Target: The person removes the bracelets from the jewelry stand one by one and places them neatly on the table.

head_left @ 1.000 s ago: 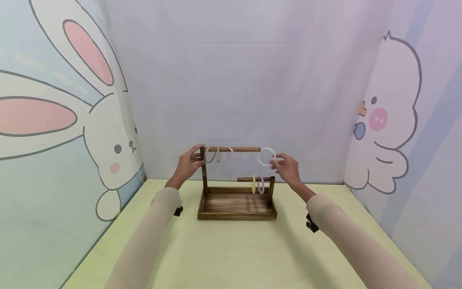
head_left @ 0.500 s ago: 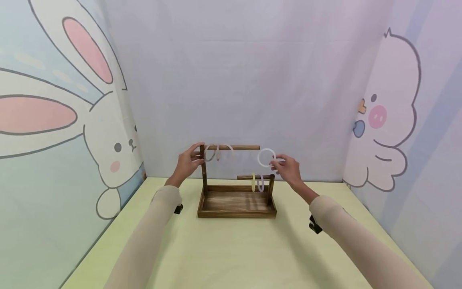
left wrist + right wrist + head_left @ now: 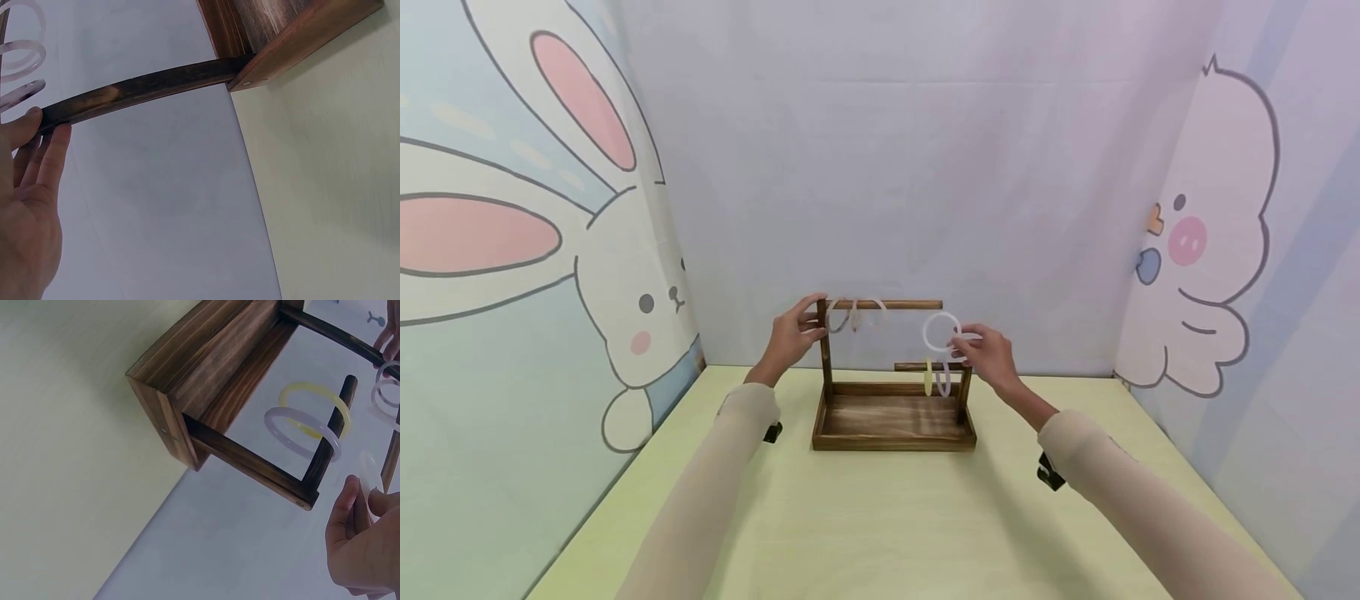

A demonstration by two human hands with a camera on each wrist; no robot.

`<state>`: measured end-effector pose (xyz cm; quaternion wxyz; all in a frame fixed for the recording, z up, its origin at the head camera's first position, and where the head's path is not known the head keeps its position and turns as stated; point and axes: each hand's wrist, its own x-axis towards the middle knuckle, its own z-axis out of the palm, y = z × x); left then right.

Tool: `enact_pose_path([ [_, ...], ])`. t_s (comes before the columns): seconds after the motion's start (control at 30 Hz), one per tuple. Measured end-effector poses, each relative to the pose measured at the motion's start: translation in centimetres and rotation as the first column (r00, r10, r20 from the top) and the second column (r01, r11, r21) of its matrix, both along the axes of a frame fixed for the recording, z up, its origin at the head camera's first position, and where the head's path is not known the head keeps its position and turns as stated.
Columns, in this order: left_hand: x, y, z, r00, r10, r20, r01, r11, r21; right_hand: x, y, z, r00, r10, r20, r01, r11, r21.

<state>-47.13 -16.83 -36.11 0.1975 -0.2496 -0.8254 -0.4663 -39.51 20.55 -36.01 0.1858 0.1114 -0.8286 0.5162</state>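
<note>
Seemingly a staged booth: cartoon-printed side walls (image 3: 617, 321), plain backdrop (image 3: 910, 183), pale tabletop (image 3: 865, 517).

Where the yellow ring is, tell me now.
In the head view, the yellow ring hangs on the lower bar, right of centre, just left of the purple ring.

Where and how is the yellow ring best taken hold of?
Pinch the yellow ring at its lower rim, probably coming from the left: it hangs from the lower bar, whose free end points left, while the purple ring and post crowd the right.
</note>
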Motion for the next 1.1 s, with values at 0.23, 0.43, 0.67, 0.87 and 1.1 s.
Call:
enact_pose_path([
  [0.23,-0.1,-0.2,0.3,1.0,0.007,-0.019,-0.007,1.0,-0.003,0.0,-1.3,0.0,0.999,0.035,-0.02,-0.035,0.999,0.007],
  [0.43,0.1,-0.1,0.5,1.0,0.001,-0.026,-0.001,1.0,-0.001,0.5,-2.1,0.1,0.998,0.055,0.017,-0.055,0.998,-0.014],
  [0.67,0.1,0.1,0.8,1.0,0.006,-0.022,-0.006,1.0,-0.004,0.7,-2.9,0.1,0.994,0.112,0.017,-0.112,0.994,-0.018],
  [0.87,0.2,0.1,0.3,1.0,-0.001,-0.011,0.001,1.0,-0.001,1.4,-4.0,-0.2,0.986,0.165,0.033,-0.164,0.986,-0.017],
  [1.1,0.3,0.1,0.0,1.0,-0.01,-0.007,0.01,1.0,0.004,1.4,-5.3,-1.3,0.973,0.229,0.011,-0.229,0.973,-0.02],
])
